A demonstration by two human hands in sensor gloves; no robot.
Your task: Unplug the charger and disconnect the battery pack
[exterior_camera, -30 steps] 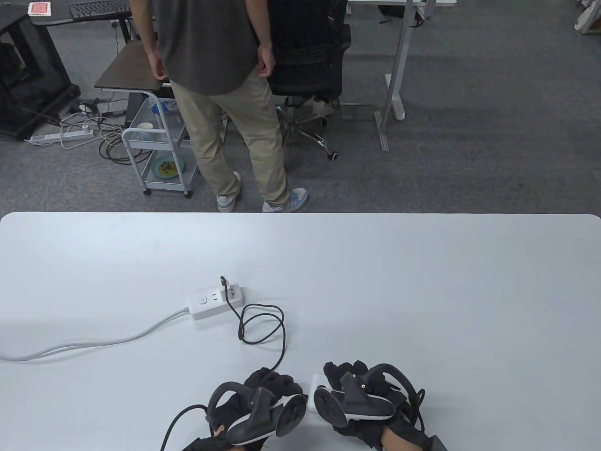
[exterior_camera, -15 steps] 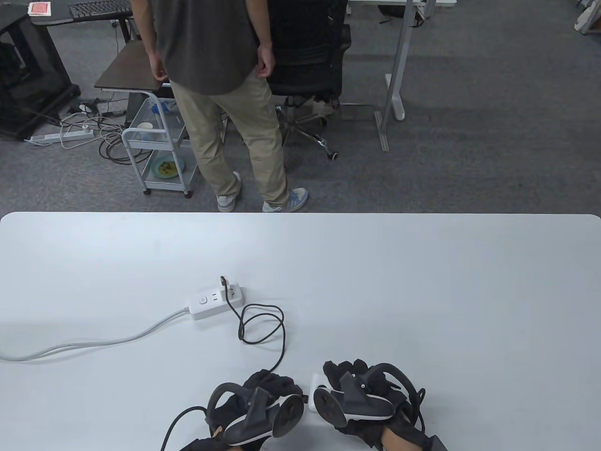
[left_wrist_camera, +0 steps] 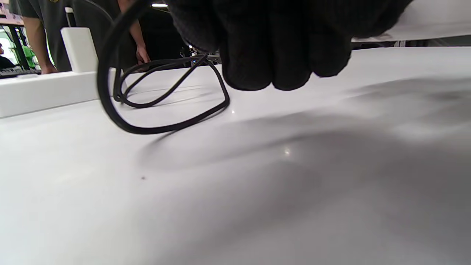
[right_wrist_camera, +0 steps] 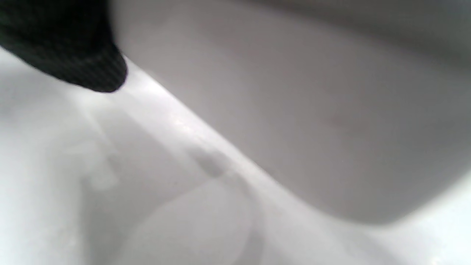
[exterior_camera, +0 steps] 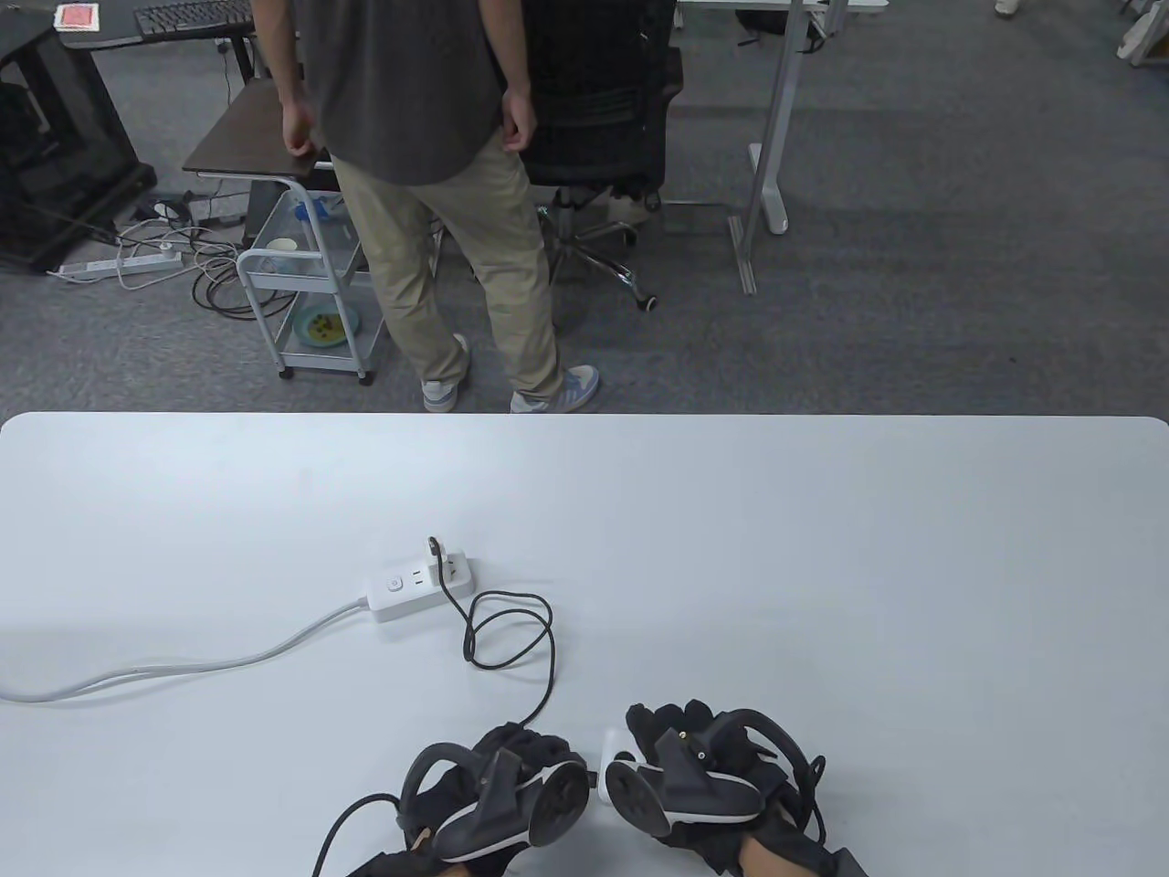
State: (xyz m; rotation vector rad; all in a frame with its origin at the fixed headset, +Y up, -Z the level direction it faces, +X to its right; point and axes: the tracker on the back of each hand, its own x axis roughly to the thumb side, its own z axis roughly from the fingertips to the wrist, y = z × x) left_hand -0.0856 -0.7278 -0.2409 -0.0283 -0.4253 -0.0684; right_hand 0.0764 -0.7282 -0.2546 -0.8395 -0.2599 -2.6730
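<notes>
White table (exterior_camera: 822, 566) fills the lower half of the table view, with grey office carpet beyond it and a standing person (exterior_camera: 429, 183) by a black chair (exterior_camera: 603, 100).

At the table's near edge, the left hand (exterior_camera: 498, 790) has its gloved fingers (left_wrist_camera: 272, 55) curled together in the left wrist view, and the black cable (exterior_camera: 511, 630) runs up into them; whether they actually pinch it cannot be told. Close beside it to the right, the right hand (exterior_camera: 703, 776) lies over a white battery pack (exterior_camera: 610, 758), of which only a small corner shows between the two hands. How its fingers sit on the pack is hidden by the tracker, and the right wrist view is too blurred to help.

From the left hand the cable leads away from the near edge, makes a loose loop on the table, and reaches the charger (exterior_camera: 454, 566) plugged into the white power strip (exterior_camera: 415, 592). The strip's grey lead (exterior_camera: 164, 671) trails off toward the table's left edge.
</notes>
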